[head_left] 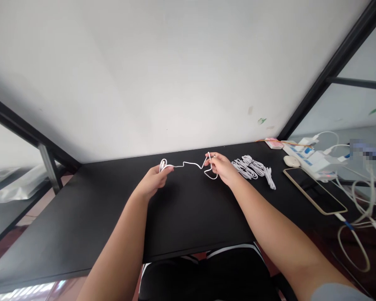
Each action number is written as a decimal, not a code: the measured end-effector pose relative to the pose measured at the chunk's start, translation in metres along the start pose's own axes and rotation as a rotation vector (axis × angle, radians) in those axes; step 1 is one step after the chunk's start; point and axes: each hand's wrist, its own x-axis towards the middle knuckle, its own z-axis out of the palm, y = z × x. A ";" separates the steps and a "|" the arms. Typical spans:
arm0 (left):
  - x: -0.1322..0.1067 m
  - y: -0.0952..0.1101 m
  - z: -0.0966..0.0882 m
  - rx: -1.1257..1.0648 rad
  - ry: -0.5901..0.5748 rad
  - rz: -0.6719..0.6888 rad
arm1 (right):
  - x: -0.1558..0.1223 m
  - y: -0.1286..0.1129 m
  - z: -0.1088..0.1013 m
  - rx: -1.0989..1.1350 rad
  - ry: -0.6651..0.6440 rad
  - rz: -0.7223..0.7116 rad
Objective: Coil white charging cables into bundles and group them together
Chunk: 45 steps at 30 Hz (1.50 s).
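White, thin, flexible cable [192,163]: spans centre of frame between 2 bare hands, over matte black tabletop [188,217]. Left hand [155,179]: left of centre, thumb pointing right, thumb and fingers clamped on a small loop of the cable. Right hand [221,166]: right of centre, fingers pointing upper left, fingertips pinched together on the cable, slack loop just below. 2 forearms converge from lower corners, elbows low. Bundled white cables [247,167] lie just right of right hand; black-screened, pale-edged phone [315,190], right of frame.
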 end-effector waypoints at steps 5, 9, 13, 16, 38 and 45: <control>0.000 0.003 -0.002 -0.442 0.011 0.099 | 0.001 -0.007 -0.012 0.273 -0.054 -0.084; 0.001 0.004 0.000 -0.548 -0.048 0.065 | -0.001 -0.008 -0.017 0.231 -0.131 -0.048; 0.006 -0.001 0.003 -0.511 -0.053 -0.081 | -0.002 -0.004 -0.015 0.166 -0.192 0.045; 0.008 -0.005 0.006 -0.393 0.029 -0.161 | -0.002 0.001 -0.010 0.095 -0.161 0.073; 0.010 -0.009 0.012 -0.469 0.020 -0.288 | 0.005 0.002 -0.014 0.197 -0.040 0.304; 0.012 -0.011 0.005 -0.506 -0.060 -0.279 | 0.005 0.007 -0.023 0.140 -0.092 0.242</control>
